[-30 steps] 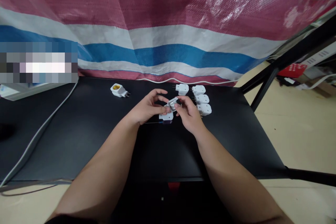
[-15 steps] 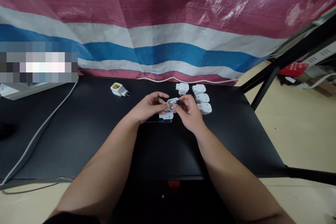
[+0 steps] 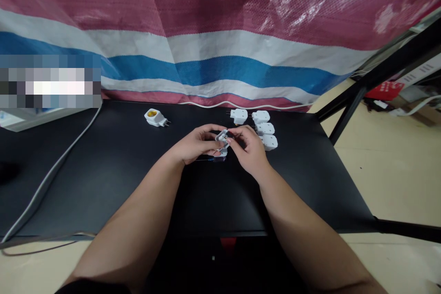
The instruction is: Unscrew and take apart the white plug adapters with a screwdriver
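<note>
White casing (image 3: 222, 138) was held hollow side up above the table (image 3: 303, 193)

Taking the gold-lined socket (image 3: 156, 118) as my mark, I saw the casing to its right and nearer the person. The left hand (image 3: 200, 144) held it, thumb on the near edge, forefinger stretched along the far side. The right hand (image 3: 250, 145) had thumb and fingertips brought narrowly together at the casing's other end; whether they gripped the wall or some small part inside, I could not tell from where I stood.

It looked to me like moulded plastic: light, stiff, thin in the wall, probably smooth enough to slip if squeezed askew. Anything loose in that hollow would, I judged, tip out easily, so the outer sides seemed the sensible place to take hold, with the shell kept level.

Farther right of the socket than the casing lay four white plugs (image 3: 269, 142). Another white piece (image 3: 222, 153), also right of the socket and nearer the person, was partly hidden by the left hand, with a slim tool (image 3: 219, 159) just beside it.
</note>
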{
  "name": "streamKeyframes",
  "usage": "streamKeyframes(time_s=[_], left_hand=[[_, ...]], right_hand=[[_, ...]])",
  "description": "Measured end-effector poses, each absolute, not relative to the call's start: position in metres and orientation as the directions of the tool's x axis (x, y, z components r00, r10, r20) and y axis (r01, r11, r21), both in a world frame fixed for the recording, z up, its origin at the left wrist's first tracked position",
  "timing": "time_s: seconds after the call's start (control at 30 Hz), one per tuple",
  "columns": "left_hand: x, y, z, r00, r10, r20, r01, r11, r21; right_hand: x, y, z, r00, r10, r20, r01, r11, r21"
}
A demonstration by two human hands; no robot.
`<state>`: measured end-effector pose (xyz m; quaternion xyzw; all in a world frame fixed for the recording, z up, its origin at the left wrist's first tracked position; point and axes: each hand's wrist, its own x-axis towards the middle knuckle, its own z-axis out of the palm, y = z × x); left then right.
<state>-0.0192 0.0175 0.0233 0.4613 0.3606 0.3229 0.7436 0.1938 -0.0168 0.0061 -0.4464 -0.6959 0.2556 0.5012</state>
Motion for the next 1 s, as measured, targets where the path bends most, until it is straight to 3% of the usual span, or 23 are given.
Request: streamKeyframes(time_s=[0.53, 0.73, 1.0], left_hand=[[-0.0195, 0.016, 0.0263, 0.494, 0.832, -0.254, -0.215, 0.4, 0.891], [-0.0185, 0.0161, 0.0228, 0.457, 0.873, -0.171, -0.262, 0.315, 0.912], [-0.0165, 0.0151, 0.0244, 0.451, 0.876, -0.169, -0.251, 0.306, 0.919]], right_hand=[[0.1868, -0.0222, 0.0109, -0.058, 0.845, 0.531, 0.392, 0.508, -0.767], [0.1865, -0.0213, 0.0054, -0.009, 0.919, 0.395, 0.286, 0.38, -0.88], [0.1845, -0.0215, 0.0046, -0.032, 0.972, 0.232, 0.211, 0.233, -0.949]])
